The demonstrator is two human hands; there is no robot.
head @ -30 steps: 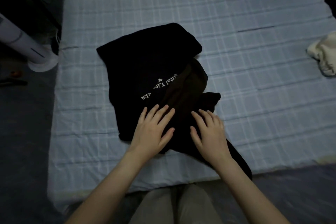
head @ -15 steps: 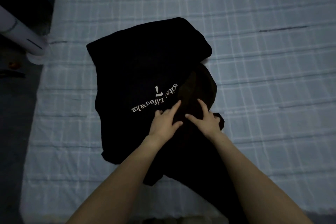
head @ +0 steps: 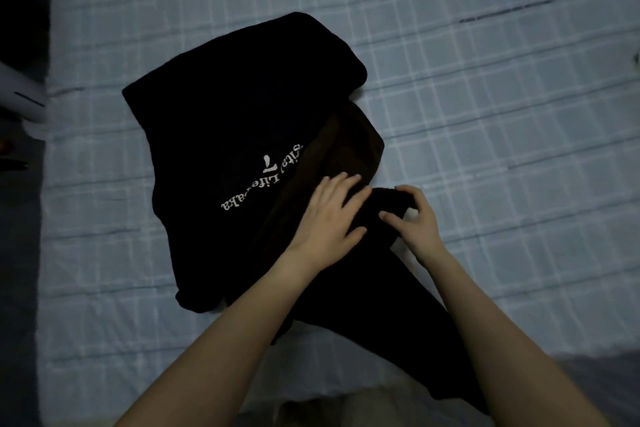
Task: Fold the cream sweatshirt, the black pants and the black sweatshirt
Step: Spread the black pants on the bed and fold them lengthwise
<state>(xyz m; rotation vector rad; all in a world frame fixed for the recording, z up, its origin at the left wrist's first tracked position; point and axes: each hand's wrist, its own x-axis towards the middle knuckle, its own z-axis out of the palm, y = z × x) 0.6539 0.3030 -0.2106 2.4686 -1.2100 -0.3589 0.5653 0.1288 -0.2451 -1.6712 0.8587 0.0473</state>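
The black sweatshirt (head: 225, 107) with white lettering lies partly folded on the light checked bed sheet (head: 502, 121). A dark brownish layer (head: 349, 149) shows at its right edge. A long black strip of fabric (head: 398, 315) trails toward the lower right. My left hand (head: 329, 215) lies flat on the fabric with its fingers spread. My right hand (head: 415, 222) curls thumb and fingers around the rolled black end (head: 388, 201) of that strip. The cream sweatshirt is out of view, and I cannot tell the black pants apart from the other dark cloth.
A white cylindrical appliance (head: 24, 97) stands on the dark floor at the left edge of the bed. My knees in light trousers (head: 363, 409) show at the bottom, at the bed's near edge.
Both hands slid forward and to the right across the garment. My right hand went from lying flat to curling around the black fabric end. The view came closer, and the cream cloth left the frame.
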